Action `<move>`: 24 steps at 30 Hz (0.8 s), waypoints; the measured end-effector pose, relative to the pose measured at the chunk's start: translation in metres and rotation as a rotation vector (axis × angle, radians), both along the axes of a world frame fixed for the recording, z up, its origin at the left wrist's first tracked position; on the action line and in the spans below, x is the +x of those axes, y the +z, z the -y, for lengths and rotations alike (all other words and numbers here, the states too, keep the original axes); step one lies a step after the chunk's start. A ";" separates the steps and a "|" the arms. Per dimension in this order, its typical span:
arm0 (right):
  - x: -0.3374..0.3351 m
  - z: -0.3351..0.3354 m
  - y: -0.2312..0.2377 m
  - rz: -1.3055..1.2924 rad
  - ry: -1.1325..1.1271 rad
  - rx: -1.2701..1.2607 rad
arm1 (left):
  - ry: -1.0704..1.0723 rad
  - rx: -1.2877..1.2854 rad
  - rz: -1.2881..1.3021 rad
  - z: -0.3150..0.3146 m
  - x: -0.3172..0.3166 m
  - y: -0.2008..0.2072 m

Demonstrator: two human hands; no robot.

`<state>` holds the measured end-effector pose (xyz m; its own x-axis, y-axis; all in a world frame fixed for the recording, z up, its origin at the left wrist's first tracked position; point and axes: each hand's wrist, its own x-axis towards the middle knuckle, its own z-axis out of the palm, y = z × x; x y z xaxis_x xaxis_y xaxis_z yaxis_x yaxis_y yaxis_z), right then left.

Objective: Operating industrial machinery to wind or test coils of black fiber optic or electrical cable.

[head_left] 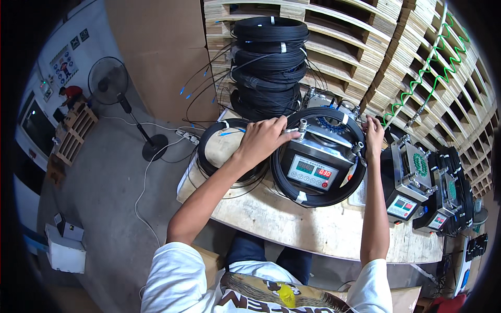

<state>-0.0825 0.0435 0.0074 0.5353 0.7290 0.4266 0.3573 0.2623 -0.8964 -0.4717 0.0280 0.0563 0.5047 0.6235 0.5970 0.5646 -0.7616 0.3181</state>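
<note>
A black cable coil (282, 182) with white tape wraps leans around a box-shaped polishing machine (292, 156), which has a digital display on its front and metal posts at its corners. My left hand (263, 136) is at the machine's left side, thumb and fingers closed around a metal knob (302, 125) on the front left post. At the right side, beyond the coil's edge, my right hand (373, 136) has curled fingers; what they hold is hidden. A round blue-rimmed plate (330, 124) shows on the machine's top. Another black coil (204, 151) with blue-tipped ends lies under my left forearm.
Several black coils (269, 62) are stacked at the back left. Two similar machines (402, 193) stand to the right on the wooden table (323, 235). Wooden pallets (344, 36) rise behind, with green spiral hoses (441, 73). A fan (151, 146) and a far-off person (72, 94) are left.
</note>
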 end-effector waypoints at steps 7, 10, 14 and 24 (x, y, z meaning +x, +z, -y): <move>-0.039 0.069 -0.005 0.210 -0.374 0.220 | 0.009 -0.315 -0.018 0.013 0.018 -0.018; -0.076 0.116 0.009 0.155 -0.324 0.083 | -0.212 -0.507 0.203 0.008 0.037 -0.028; -0.083 0.136 -0.012 0.124 -0.194 -0.005 | -0.305 -0.937 0.316 -0.002 0.052 -0.032; -0.102 0.145 -0.003 0.166 -0.205 0.097 | -0.104 -0.441 0.338 0.007 0.067 -0.025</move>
